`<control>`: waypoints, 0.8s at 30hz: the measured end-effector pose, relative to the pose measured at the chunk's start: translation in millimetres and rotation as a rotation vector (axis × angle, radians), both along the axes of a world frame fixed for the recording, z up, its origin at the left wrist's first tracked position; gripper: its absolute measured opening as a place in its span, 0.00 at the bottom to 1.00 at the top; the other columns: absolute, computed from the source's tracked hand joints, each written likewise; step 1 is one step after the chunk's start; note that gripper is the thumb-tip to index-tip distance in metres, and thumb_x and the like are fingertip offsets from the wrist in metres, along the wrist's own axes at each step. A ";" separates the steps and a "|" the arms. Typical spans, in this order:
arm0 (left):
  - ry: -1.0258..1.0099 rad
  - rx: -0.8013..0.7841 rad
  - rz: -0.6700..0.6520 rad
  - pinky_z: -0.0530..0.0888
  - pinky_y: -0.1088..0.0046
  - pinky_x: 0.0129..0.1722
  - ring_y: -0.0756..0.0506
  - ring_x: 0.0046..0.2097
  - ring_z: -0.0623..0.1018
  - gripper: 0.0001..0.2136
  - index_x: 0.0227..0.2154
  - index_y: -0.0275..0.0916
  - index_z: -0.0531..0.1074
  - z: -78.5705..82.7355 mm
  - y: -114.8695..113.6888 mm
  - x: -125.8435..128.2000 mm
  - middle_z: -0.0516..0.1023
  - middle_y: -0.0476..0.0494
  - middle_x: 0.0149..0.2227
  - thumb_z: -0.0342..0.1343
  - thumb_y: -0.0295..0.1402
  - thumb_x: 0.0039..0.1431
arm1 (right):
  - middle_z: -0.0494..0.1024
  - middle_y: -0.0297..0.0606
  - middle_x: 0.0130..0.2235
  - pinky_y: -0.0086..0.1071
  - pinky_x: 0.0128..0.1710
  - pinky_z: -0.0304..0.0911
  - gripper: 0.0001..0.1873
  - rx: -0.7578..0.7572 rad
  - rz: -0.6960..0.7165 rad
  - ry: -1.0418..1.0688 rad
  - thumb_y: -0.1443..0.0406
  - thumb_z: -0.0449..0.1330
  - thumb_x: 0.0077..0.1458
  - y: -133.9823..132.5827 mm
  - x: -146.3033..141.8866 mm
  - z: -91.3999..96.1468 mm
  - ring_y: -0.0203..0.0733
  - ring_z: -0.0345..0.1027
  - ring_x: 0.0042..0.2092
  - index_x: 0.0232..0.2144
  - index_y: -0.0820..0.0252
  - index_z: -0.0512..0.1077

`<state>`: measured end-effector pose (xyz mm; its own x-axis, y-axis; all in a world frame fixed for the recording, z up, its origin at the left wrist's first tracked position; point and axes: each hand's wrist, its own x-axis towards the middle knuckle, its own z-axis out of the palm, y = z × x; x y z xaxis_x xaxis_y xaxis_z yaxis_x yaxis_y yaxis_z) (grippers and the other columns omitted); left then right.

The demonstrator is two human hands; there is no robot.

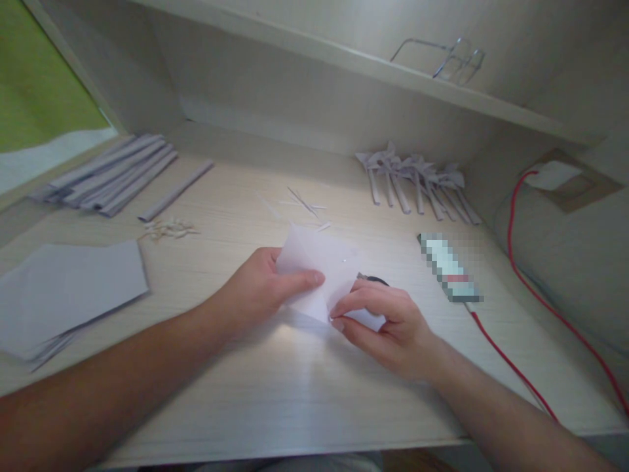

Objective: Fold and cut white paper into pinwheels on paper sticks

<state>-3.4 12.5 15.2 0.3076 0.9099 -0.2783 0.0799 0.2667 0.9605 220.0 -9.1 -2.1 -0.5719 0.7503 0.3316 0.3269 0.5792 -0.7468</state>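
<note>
Above the middle of the desk, a white sheet of paper (314,252) is held between both hands. My left hand (268,282) grips its left side, the thumb lying flat on top and the fingers hidden underneath. At the lower right edge, thumb and forefinger of my right hand (383,318) pinch a flap of the same paper. A small pale spot shows near the sheet's upper right. Behind my right hand a dark curved handle (376,280) with a metal part peeks out, mostly hidden.
Rolled paper tubes (113,174), cotton-swab-like pieces (170,228) and stacked paper (73,288) lie left. Thin paper strips (304,203) lie behind the hands. Paper pinwheels (417,174) stand back right. A phone (447,269) with a red cable (511,367) lies right, below a shelf (344,59).
</note>
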 end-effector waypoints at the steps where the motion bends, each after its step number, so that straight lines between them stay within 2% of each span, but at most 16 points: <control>1: 0.003 -0.003 -0.005 0.72 0.71 0.32 0.43 0.33 0.79 0.13 0.35 0.33 0.80 -0.2 -0.1 -0.1 0.83 0.42 0.33 0.66 0.38 0.50 | 0.80 0.37 0.36 0.35 0.39 0.65 0.09 0.003 0.006 -0.009 0.73 0.62 0.57 0.2 0.4 0.2 0.41 0.72 0.36 0.37 0.55 0.77; 7: -0.007 0.000 -0.018 0.70 0.73 0.30 0.45 0.31 0.78 0.13 0.33 0.34 0.80 -1.8 -0.5 -0.6 0.82 0.45 0.30 0.66 0.39 0.51 | 0.78 0.34 0.34 0.33 0.37 0.63 0.09 0.018 0.032 -0.036 0.74 0.61 0.56 0.2 2.0 2.4 0.38 0.70 0.34 0.36 0.56 0.75; 17: 0.077 0.046 0.035 0.69 0.74 0.27 0.46 0.29 0.77 0.12 0.31 0.35 0.81 0.2 -3.4 1.0 0.82 0.46 0.29 0.67 0.39 0.50 | 0.81 0.35 0.33 0.32 0.37 0.66 0.07 -0.106 -0.101 0.102 0.74 0.63 0.56 -2.8 -1.1 -2.4 0.38 0.72 0.34 0.34 0.58 0.76; 24: 0.083 0.063 0.023 0.71 0.75 0.29 0.46 0.31 0.79 0.11 0.33 0.35 0.81 -1.2 -3.9 1.9 0.83 0.46 0.31 0.67 0.37 0.50 | 0.82 0.36 0.33 0.31 0.36 0.66 0.04 -0.148 -0.128 0.073 0.71 0.63 0.58 -1.9 0.0 2.9 0.37 0.73 0.34 0.35 0.60 0.78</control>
